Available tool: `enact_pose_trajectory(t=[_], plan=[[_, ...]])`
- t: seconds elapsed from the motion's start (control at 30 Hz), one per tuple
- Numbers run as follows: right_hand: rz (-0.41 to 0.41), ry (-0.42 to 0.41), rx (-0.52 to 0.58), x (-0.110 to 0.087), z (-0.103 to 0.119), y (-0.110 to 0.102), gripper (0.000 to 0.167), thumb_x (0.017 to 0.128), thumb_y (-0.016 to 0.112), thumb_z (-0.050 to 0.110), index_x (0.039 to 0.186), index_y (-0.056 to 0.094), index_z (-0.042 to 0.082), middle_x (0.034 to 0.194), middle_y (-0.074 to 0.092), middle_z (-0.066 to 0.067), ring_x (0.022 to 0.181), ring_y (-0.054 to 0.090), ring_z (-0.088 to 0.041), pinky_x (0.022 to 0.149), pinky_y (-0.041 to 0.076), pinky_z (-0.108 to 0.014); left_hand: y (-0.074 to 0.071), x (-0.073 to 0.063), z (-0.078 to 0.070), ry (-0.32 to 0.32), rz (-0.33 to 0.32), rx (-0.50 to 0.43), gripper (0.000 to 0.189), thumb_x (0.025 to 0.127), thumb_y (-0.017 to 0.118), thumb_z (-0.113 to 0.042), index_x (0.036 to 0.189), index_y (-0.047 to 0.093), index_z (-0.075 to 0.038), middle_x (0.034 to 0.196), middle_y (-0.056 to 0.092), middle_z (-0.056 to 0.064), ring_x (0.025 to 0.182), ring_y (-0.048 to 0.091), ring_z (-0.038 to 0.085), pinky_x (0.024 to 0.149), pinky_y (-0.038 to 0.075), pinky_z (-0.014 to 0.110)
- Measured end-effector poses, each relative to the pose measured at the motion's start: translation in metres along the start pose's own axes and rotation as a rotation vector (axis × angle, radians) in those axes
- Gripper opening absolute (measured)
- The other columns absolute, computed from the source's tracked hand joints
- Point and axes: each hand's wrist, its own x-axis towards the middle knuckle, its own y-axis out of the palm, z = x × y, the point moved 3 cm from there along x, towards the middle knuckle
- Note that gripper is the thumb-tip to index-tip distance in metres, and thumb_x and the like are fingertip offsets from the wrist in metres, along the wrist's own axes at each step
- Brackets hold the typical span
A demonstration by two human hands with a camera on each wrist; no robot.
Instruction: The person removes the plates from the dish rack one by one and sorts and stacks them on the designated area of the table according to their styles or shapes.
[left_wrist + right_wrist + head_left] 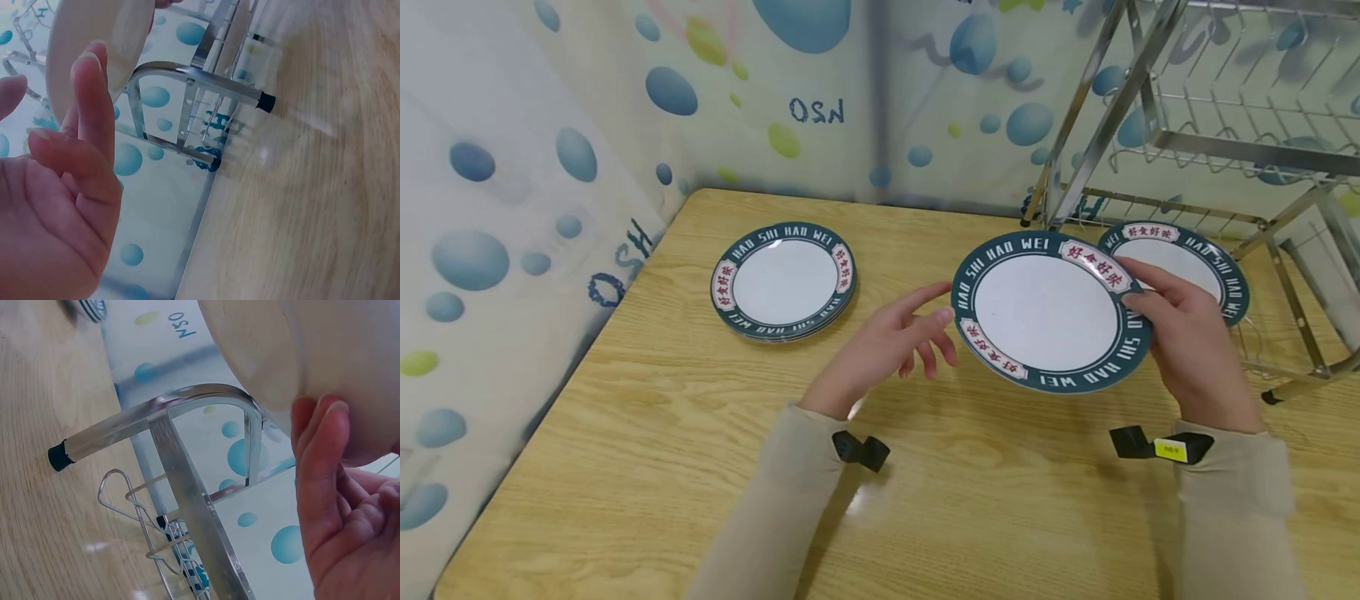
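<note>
A white plate [1045,312] with a dark green lettered rim is held up above the table, tilted, its face upward. My right hand [1198,346] grips its right edge, thumb on the upper rim; in the right wrist view, the fingers [322,456] lie against the pale underside. Beside the plate's left edge is my left hand [891,342], with loosely bent fingers; whether the fingertips touch the rim cannot be made out. Similar plates [782,282] lie stacked on the left. Another matching plate [1176,258] sits at the rack's lower level, partly hidden behind my right hand.
A metal dish rack [1221,150] with wire shelves stands at the back right; its black-tipped foot [1270,397] is near my right wrist. The wooden table [647,442] meets a dotted wall covering [842,158] at the back and left.
</note>
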Motion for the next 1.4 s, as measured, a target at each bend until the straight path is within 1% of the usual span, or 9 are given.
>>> enact_pose_trajectory(t=[0.1, 0.37, 0.6, 0.7, 0.77, 1.0, 1.1, 1.23, 1.4], plan=[[0.002, 0.015, -0.023, 0.0, 0.0, 0.002, 0.048, 0.089, 0.054, 0.02, 0.134, 0.04, 0.01, 0.106, 0.06, -0.006, 0.077, 0.065, -0.016, 0.068, 0.048, -0.022, 0.003, 0.002, 0.001, -0.018, 0.01, -0.017, 0.054, 0.09, 0.047, -0.043, 0.138, 0.028, -0.027, 0.088, 0.065, 0.009, 0.067, 0.058, 0.031, 0.049, 0.037, 0.027], [0.014, 0.03, -0.068, 0.0, -0.002, 0.006, 0.048, 0.089, 0.054, 0.02, 0.135, 0.04, 0.011, 0.101, 0.061, -0.006, 0.074, 0.065, -0.016, 0.067, 0.048, -0.02, 0.006, 0.003, 0.004, -0.051, -0.028, 0.004, 0.055, 0.089, 0.05, -0.041, 0.138, 0.028, -0.03, 0.091, 0.065, 0.009, 0.069, 0.058, 0.035, 0.049, 0.037, 0.029], [0.046, 0.005, -0.107, 0.001, -0.002, 0.009, 0.048, 0.09, 0.053, 0.018, 0.135, 0.039, 0.01, 0.092, 0.065, -0.006, 0.072, 0.065, -0.016, 0.068, 0.049, -0.02, 0.011, 0.004, 0.004, -0.005, 0.015, 0.013, 0.044, 0.09, 0.049, -0.036, 0.132, 0.037, -0.028, 0.079, 0.066, 0.007, 0.066, 0.057, 0.035, 0.047, 0.037, 0.028], [0.049, 0.007, -0.134, 0.001, -0.002, 0.01, 0.048, 0.09, 0.053, 0.018, 0.135, 0.039, 0.011, 0.09, 0.065, -0.006, 0.071, 0.065, -0.016, 0.068, 0.048, -0.019, 0.011, 0.009, 0.012, 0.014, 0.017, 0.001, 0.042, 0.089, 0.05, -0.04, 0.129, 0.039, -0.031, 0.078, 0.065, 0.008, 0.063, 0.057, 0.032, 0.046, 0.037, 0.028], [0.046, 0.017, -0.146, 0.001, -0.003, 0.01, 0.048, 0.09, 0.053, 0.019, 0.135, 0.038, 0.012, 0.092, 0.064, -0.005, 0.072, 0.065, -0.016, 0.068, 0.048, -0.019, 0.012, 0.009, 0.012, 0.013, 0.013, -0.009, 0.043, 0.089, 0.049, -0.039, 0.13, 0.038, -0.031, 0.077, 0.065, 0.008, 0.062, 0.057, 0.033, 0.046, 0.037, 0.029], [0.052, 0.032, -0.277, 0.003, -0.006, 0.011, 0.051, 0.09, 0.052, 0.023, 0.137, 0.035, 0.012, 0.1, 0.06, -0.003, 0.076, 0.064, -0.013, 0.07, 0.048, -0.017, 0.014, 0.003, 0.004, -0.007, -0.007, -0.025, 0.041, 0.091, 0.049, -0.033, 0.13, 0.038, -0.024, 0.081, 0.063, 0.017, 0.067, 0.055, 0.042, 0.047, 0.037, 0.03], [0.055, 0.032, -0.358, 0.003, -0.006, 0.011, 0.052, 0.09, 0.051, 0.027, 0.138, 0.034, 0.014, 0.102, 0.059, -0.003, 0.077, 0.064, -0.014, 0.07, 0.048, -0.017, 0.014, 0.004, 0.004, 0.005, -0.005, -0.029, 0.042, 0.091, 0.049, -0.032, 0.131, 0.037, -0.024, 0.076, 0.062, 0.015, 0.064, 0.056, 0.04, 0.046, 0.037, 0.03], [0.06, 0.03, -0.467, 0.003, -0.006, 0.012, 0.054, 0.09, 0.049, 0.033, 0.139, 0.032, 0.017, 0.098, 0.062, -0.004, 0.077, 0.064, -0.016, 0.069, 0.049, -0.019, 0.013, 0.004, 0.004, 0.023, 0.002, -0.062, 0.04, 0.092, 0.047, -0.03, 0.13, 0.038, -0.022, 0.068, 0.06, 0.017, 0.062, 0.056, 0.041, 0.045, 0.036, 0.028], [0.077, 0.017, -0.492, 0.004, -0.005, 0.014, 0.055, 0.09, 0.05, 0.033, 0.139, 0.031, 0.016, 0.095, 0.064, -0.005, 0.077, 0.064, -0.017, 0.069, 0.049, -0.021, 0.01, 0.003, 0.005, 0.027, 0.003, -0.12, 0.038, 0.094, 0.046, -0.026, 0.13, 0.037, -0.019, 0.073, 0.062, 0.017, 0.063, 0.056, 0.041, 0.045, 0.036, 0.025]])
